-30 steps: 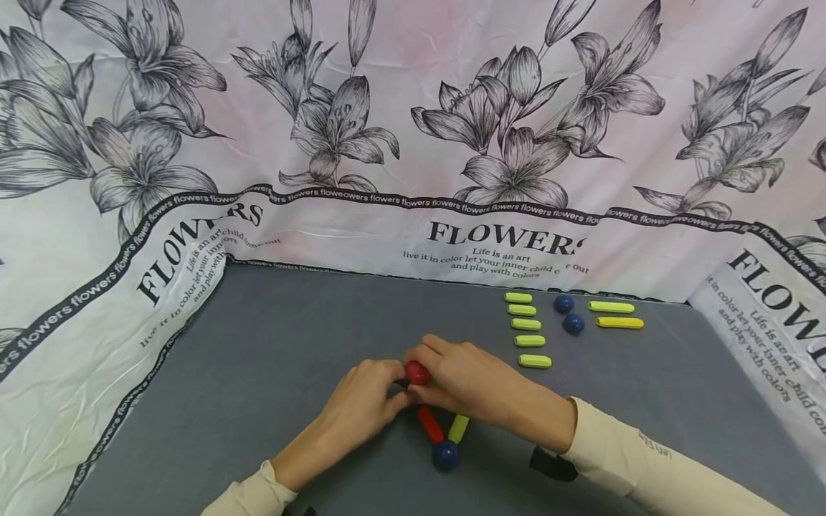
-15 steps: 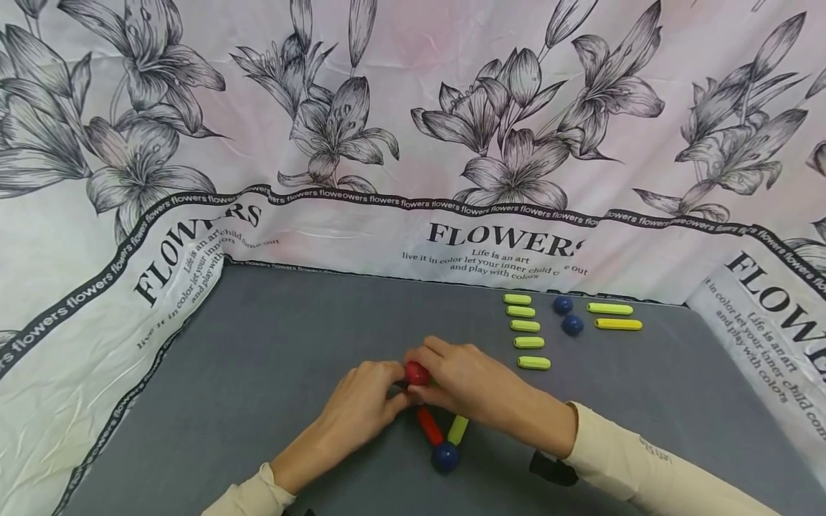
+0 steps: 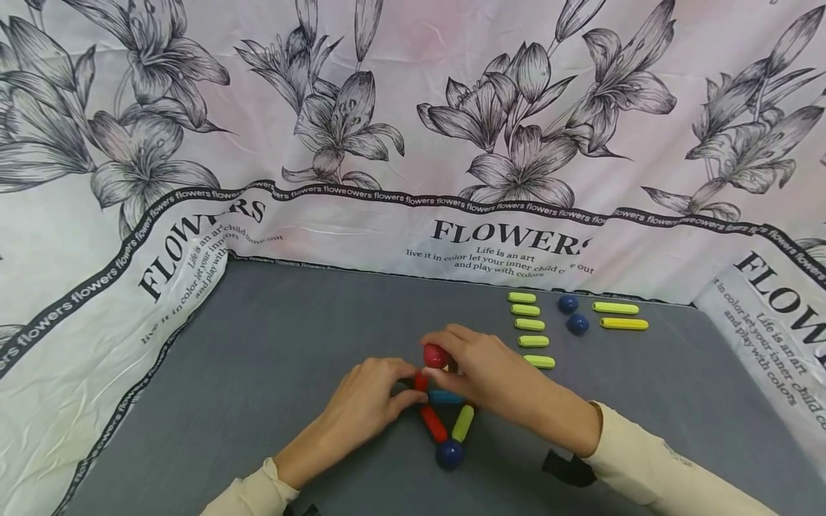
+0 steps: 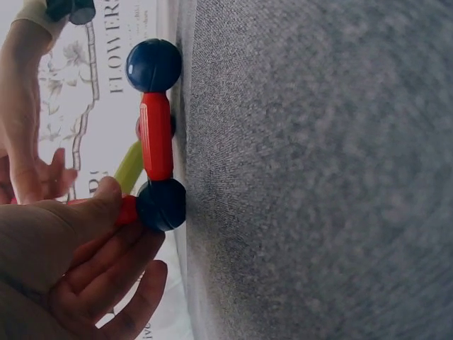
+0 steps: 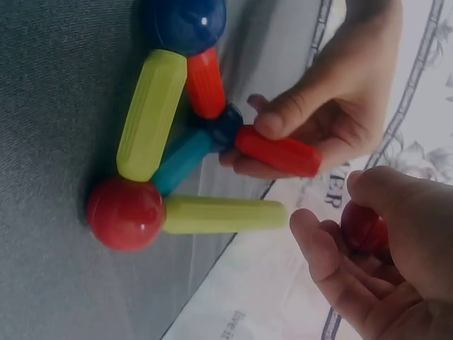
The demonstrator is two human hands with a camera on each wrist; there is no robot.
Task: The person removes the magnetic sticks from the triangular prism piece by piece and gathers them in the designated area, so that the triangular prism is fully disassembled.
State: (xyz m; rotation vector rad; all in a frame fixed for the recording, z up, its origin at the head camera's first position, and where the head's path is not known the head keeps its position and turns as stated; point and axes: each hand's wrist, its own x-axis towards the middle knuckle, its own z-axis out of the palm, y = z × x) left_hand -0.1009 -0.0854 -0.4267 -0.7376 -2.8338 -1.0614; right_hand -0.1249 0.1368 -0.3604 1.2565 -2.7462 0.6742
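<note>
My right hand [image 3: 497, 369] holds a red ball [image 3: 435, 355] between thumb and fingers, above a magnetic stick-and-ball frame. With thumb and fingers my left hand [image 3: 364, 398] grips a red rod [image 5: 283, 151] that stands up from a blue ball [image 4: 161, 205]. The frame's base is a triangle: a red rod [image 3: 434, 423], a yellow-green rod [image 3: 462, 423] and a teal rod [image 3: 445, 397]. A blue ball [image 3: 449, 454] forms its near corner; another red ball [image 5: 126, 213] forms the right one. From that red ball rises a second yellow-green rod [image 5: 223, 214], its top free.
Several short yellow-green rods [image 3: 531, 341] lie in a column at the back right of the grey table [image 3: 290, 322]. Beside them are two blue balls [image 3: 578, 324], a longer yellow-green rod [image 3: 616, 308] and a yellow rod [image 3: 624, 324]. A flower-printed cloth [image 3: 361, 229] borders the table.
My right hand has moved up and to the right with the red ball, away from my left fingers. The upright red rod and the teal rod now show. My left hand has hardly moved.
</note>
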